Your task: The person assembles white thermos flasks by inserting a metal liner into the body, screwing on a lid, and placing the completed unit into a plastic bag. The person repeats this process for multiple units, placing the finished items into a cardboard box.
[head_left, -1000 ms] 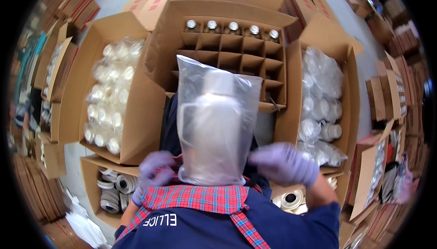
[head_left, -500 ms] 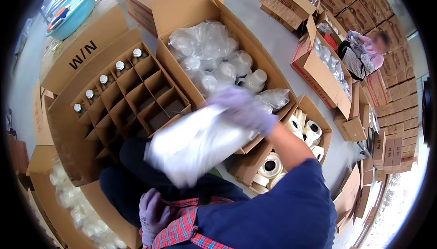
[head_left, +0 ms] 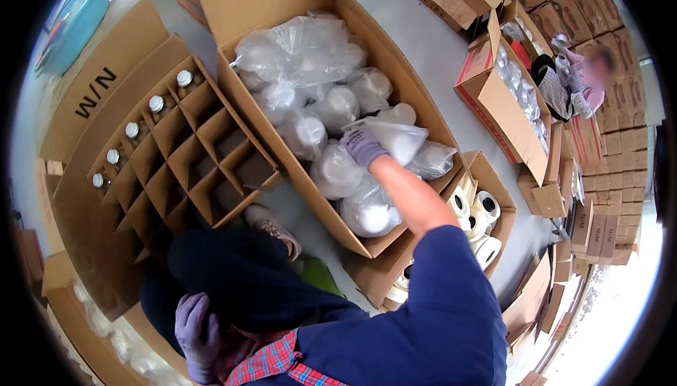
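Note:
My right hand (head_left: 364, 147), in a purple glove, reaches into a large open carton (head_left: 324, 206). Its fingers are closed on a clear plastic bag (head_left: 397, 139), which spreads to the right of the hand. Around it lie several white bottles or jars (head_left: 335, 107) wrapped in clear plastic. My left hand (head_left: 197, 333), also gloved, rests by my lap with its fingers loosely bent and nothing visible in it. To the left, a divided carton (head_left: 190, 153) has a row of white-capped bottles (head_left: 156, 104) along its left side; the other visible cells hold no bottles.
Rolls of tape or film (head_left: 486, 206) fill a carton at the right. Lower left, another carton holds plastic-wrapped items (head_left: 130, 344). A blue basin (head_left: 77, 26) stands far left. Another person (head_left: 589, 86) works at the far right beside an open carton (head_left: 486, 104) and stacked boxes (head_left: 610, 104).
My right hand has moved from above my lap, where it held a blurred whitish plastic item, forward into the large carton. My left hand stays by my lap. The view has shifted slightly.

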The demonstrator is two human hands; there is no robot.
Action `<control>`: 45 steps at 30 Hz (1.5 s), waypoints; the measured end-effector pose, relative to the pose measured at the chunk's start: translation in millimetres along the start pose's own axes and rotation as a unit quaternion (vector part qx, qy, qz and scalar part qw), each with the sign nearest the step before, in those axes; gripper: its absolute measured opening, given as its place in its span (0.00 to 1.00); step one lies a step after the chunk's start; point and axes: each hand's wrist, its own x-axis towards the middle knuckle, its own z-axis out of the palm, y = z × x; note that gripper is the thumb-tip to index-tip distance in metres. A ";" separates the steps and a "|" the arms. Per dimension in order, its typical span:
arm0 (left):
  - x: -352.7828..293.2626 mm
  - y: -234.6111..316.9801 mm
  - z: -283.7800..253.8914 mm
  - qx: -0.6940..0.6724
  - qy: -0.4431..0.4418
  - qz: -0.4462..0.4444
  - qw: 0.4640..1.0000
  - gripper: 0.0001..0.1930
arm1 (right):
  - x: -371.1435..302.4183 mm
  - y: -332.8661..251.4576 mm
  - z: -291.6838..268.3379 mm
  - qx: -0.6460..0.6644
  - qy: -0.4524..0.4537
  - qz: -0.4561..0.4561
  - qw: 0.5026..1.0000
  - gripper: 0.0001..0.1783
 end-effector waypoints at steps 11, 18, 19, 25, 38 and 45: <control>-54.3 -58.1 -70.6 0.146 0.097 -0.174 0.969 0.15 | -18.4 51.7 -125.3 0.291 0.081 0.157 0.940 0.18; -54.6 -75.3 -75.0 0.200 0.067 -0.205 0.956 0.13 | 68.2 124.5 69.8 -0.034 -0.026 0.149 0.988 0.24; -59.2 -73.6 -73.9 0.215 0.059 -0.196 0.955 0.12 | 71.5 113.9 80.1 -0.018 -0.017 0.161 0.987 0.24; -132.6 -87.2 -89.7 0.236 0.100 -0.262 0.930 0.12 | 27.4 107.9 35.0 -0.027 -0.061 0.167 0.984 0.29; -4.1 -0.7 -61.1 -0.095 0.219 0.077 0.968 0.50 | -226.0 -114.4 -235.0 0.736 0.091 -0.097 0.664 0.11; -44.1 -46.2 -133.4 -0.134 0.222 0.104 0.960 0.16 | -186.1 -298.5 -216.1 0.571 0.185 -0.346 0.721 0.22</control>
